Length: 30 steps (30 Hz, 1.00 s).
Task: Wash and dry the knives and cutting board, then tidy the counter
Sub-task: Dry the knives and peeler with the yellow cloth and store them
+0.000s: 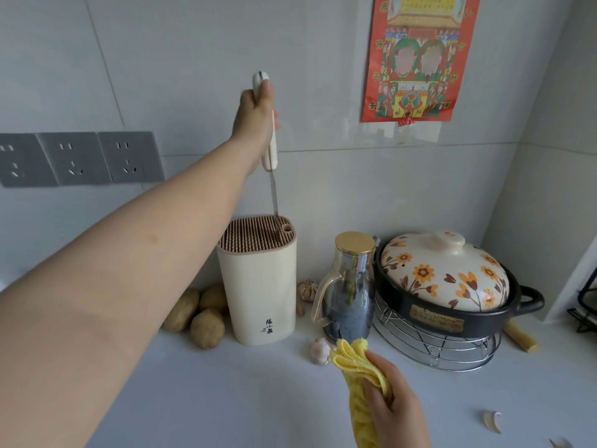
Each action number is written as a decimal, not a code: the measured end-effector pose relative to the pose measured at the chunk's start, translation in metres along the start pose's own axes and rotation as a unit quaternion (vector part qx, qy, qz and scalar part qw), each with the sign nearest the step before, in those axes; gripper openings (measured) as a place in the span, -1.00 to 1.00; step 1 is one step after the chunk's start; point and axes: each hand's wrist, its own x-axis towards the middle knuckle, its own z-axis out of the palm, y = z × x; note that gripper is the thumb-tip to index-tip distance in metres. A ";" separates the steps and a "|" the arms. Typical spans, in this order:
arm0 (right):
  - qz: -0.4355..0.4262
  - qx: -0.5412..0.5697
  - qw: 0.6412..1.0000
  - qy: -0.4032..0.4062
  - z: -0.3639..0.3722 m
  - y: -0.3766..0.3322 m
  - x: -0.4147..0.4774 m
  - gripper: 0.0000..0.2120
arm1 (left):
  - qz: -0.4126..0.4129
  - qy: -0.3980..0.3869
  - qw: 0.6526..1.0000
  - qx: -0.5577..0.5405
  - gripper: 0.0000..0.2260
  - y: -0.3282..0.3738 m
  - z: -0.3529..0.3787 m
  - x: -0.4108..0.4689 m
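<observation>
Seen from the head: grips with the left hand (256, 114) a slim knife with a cream plastic handle and a narrow steel blade (271, 156), fingers (277, 123) clamped round the handle and thumb laid along its upper end. Holds it upright, point down, high above the white table (242, 399), the tip just inside the ribbed top of a tall cream knife block (260, 286), near the block's back right corner. Clutches in the right hand (397, 415), low and nearer the camera, a bunched yellow cloth (358, 367), fingers curled tight on it. Left of the block, three brownish potatoes (200, 312); right of it, a glass jug with a gold lid (347, 292), then a black clay pot with a flowered cream lid (445, 276) on a round wire rack (436, 347). One garlic bulb (319, 350) just beside the cloth. On the tiled wall, three grey sockets (74, 158) and a red printed poster (416, 56)
</observation>
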 end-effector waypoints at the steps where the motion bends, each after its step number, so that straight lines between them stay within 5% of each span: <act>1: 0.003 0.001 1.000 -0.001 0.000 -0.001 -0.001 -0.47 | -0.015 -0.020 0.999 0.022 -0.77 -0.010 0.000 -0.001; 7: 0.026 -0.001 0.999 -0.023 -0.010 0.002 -0.004 -0.23 | -0.065 -0.065 0.990 0.106 -0.78 -0.058 -0.004 -0.011; 13: 0.036 0.002 0.999 -0.007 -0.013 0.007 -0.006 -0.46 | -0.097 -0.084 0.980 0.154 -0.79 -0.086 -0.012 -0.021; 18: 0.031 0.007 0.999 -0.018 -0.009 0.008 -0.006 -0.42 | -0.102 -0.127 0.975 0.153 -0.80 -0.085 -0.015 -0.024; 22: 0.043 -0.019 0.998 -0.029 -0.007 0.012 -0.009 -0.18 | -0.083 -0.151 0.963 0.209 -0.65 -0.095 -0.021 -0.033; 30: 0.044 -0.011 0.999 -0.001 -0.017 0.000 -0.014 -0.19 | -0.065 -0.144 0.962 0.225 -0.67 -0.086 -0.020 -0.051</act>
